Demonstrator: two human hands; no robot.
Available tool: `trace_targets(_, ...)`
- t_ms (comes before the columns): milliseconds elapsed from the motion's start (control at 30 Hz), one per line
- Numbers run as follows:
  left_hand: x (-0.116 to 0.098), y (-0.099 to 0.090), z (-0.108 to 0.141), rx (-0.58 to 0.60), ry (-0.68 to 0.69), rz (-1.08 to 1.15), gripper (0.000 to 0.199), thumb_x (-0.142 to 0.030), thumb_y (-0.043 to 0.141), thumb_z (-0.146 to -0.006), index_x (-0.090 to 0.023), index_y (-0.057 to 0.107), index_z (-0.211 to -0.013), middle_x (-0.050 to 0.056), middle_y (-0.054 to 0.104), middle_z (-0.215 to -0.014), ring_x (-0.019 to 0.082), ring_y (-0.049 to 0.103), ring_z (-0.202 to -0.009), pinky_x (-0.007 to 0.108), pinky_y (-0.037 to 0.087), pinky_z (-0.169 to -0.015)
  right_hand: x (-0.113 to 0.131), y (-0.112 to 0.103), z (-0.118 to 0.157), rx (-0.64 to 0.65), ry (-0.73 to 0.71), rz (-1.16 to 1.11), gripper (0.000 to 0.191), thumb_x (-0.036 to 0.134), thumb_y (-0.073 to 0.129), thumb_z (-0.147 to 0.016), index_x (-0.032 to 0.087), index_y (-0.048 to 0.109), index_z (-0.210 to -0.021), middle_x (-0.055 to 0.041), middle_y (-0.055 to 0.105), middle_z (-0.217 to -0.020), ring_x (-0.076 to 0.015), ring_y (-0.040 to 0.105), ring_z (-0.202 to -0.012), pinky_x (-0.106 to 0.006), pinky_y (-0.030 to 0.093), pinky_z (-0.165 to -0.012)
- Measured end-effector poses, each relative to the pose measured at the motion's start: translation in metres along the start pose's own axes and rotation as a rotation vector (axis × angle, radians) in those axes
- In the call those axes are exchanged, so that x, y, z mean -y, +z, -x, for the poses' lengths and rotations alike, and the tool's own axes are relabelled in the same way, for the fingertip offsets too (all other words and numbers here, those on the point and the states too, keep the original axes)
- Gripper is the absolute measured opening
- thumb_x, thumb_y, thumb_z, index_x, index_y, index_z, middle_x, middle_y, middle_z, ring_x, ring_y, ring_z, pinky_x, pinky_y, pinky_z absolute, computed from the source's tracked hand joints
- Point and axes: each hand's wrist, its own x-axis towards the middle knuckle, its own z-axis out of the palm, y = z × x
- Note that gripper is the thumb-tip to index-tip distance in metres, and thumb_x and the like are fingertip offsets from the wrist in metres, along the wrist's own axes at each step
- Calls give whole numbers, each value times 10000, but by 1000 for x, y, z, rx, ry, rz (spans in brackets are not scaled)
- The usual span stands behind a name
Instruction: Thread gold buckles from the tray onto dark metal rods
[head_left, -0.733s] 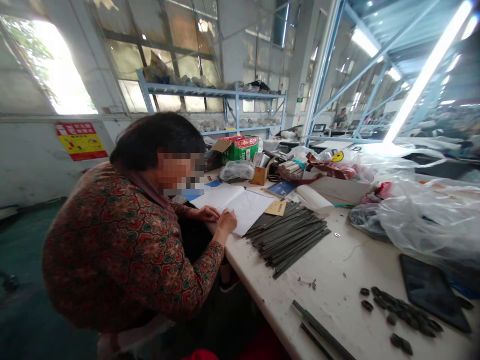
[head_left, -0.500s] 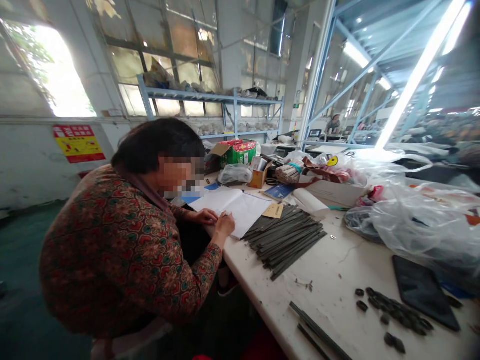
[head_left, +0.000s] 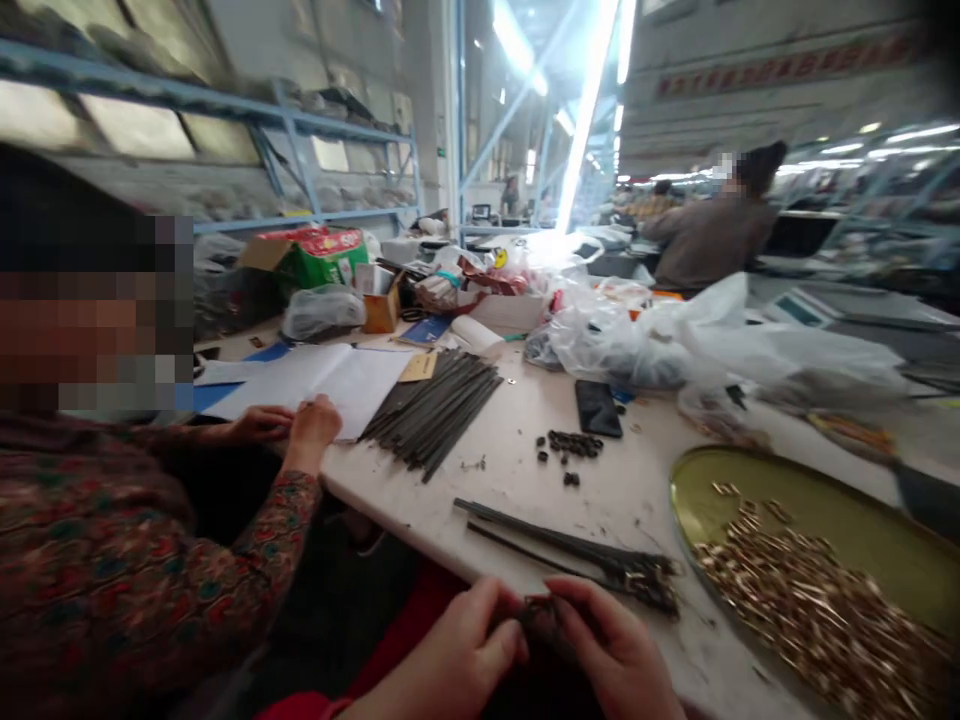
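White worktable (head_left: 645, 490) | left hand (head_left: 457, 665), right hand (head_left: 615, 660) | fingers pinch small dark part (head_left: 541, 618) (blurred) between them

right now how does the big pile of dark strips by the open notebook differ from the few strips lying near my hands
The big pile of dark strips holds many strips fanned in a loose heap; the few strips number only two or three. The pile lies beside the open notebook, by a co-worker's hand; the few lie just beyond the left hand and right hand. The few end in a dark cluster; the pile's ends look plain. Both are long, thin and dark, on the white table.
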Motion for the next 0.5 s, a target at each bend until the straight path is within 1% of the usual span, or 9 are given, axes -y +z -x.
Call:
trace_targets(100, 4, 4, -6, -21, 35, 43, 179, -172, 416, -816, -138, 443, -990, 15, 575, -753, 132, 534, -707, 239, 403, -661, 7, 0, 1, -12, 62, -113, 264, 403, 558, -765, 202, 624, -924, -45, 658, -811, -197, 604, -745, -313, 478, -686)
trace_targets(200, 5, 8, -11, -13, 50, 48, 274, -207, 422, -839, -143, 418, -1105, 29, 583, -801, 138, 530, -741, 244, 402, -685, 12, 4, 1, 31, 83, -233, 232, 346, 583, -757, 210, 599, -945, -6, 615, -760, -159, 566, -696, -281, 459, -646)
trace_targets(267, 5, 9, -15, 5, 53, 41, 361, -239, 430, -849, -157, 394, -1198, 16, 568, -794, 130, 513, -721, 242, 396, -683, 12, 6, -1, 5, 86, -280, 220, 331, 595, -756, 217, 585, -944, 15, 587, -734, -142, 541, -676, -265, 444, -633)
trace_targets(333, 7, 8, -19, 54, 62, 39, 429, -278, 417, -864, -182, 364, -1279, -12, 529, -726, 114, 476, -650, 231, 385, -640, 10, 6, -5, -46, 95, -342, 226, 348, 622, -740, 219, 572, -918, 29, 567, -714, -129, 525, -659, -252, 429, -621)
trace_targets(367, 8, 7, -22, 83, 68, 38, 449, -299, 406, -872, -194, 354, -1305, -21, 508, -698, 107, 455, -622, 224, 377, -615, 9, 5, -8, -51, 106, -395, 248, 367, 641, -726, 220, 563, -909, 36, 558, -701, -122, 519, -643, -245, 421, -605)
trace_targets(433, 13, 4, -30, 124, 79, 31, 478, -345, 390, -881, -208, 341, -1336, -22, 491, -677, 101, 427, -593, 214, 362, -577, 7, 4, -14, -21, 140, -532, 322, 420, 682, -680, 220, 545, -892, 49, 547, -672, -109, 510, -608, -230, 411, -570)
trace_targets(500, 22, 2, -39, 175, 111, 20, 506, -408, 384, -877, -205, 354, -1340, -11, 504, -677, 100, 415, -566, 211, 356, -547, 6, 4, -21, -4, 210, -654, 398, 469, 714, -628, 221, 533, -881, 56, 548, -662, -97, 506, -590, -218, 413, -557)
